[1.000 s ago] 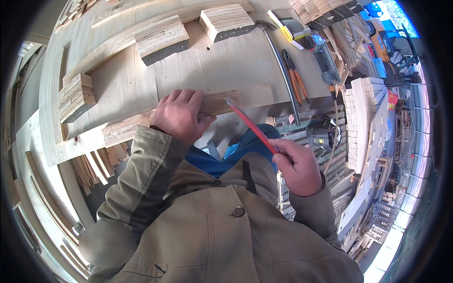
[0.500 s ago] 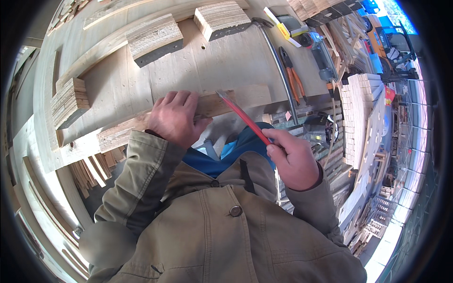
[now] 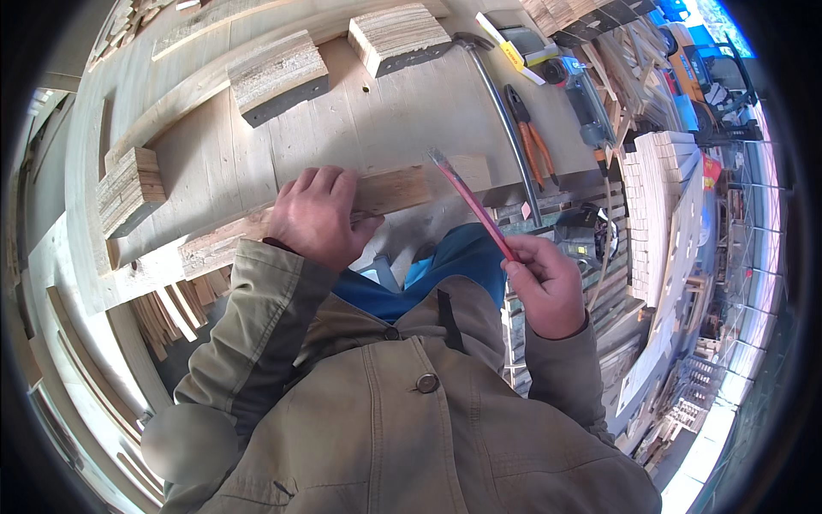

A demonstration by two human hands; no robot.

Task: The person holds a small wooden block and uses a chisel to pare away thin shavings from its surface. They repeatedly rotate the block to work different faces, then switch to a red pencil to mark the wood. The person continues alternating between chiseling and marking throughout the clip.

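Note:
With its fingers curled over the top, my left hand (image 3: 315, 216) grips a short wooden strip (image 3: 394, 190) at the near edge of the workbench (image 3: 300, 141). The strip's right end sticks out past my fingers. My right hand (image 3: 548, 287) is closed around the lower end of a long, thin red tool (image 3: 479, 214) with a worn, greyish tip. It slants up and to the left, its tip near the strip's right end. The tool's exact kind cannot be made out.
Several laminated wood blocks (image 3: 278, 73) stand on the bench. To the right lie a metal pry bar (image 3: 501, 107), orange-handled pliers (image 3: 529, 137), a yellow-and-white level (image 3: 511, 53) and a bottle-like tool (image 3: 591, 111). Stacked timber (image 3: 655, 214) rises at the right; loose slats (image 3: 167, 317) sit at lower left.
My right hand has moved right and slightly down, drawing the red tool's tip away from the strip to the right and upward. The left hand stays on the strip.

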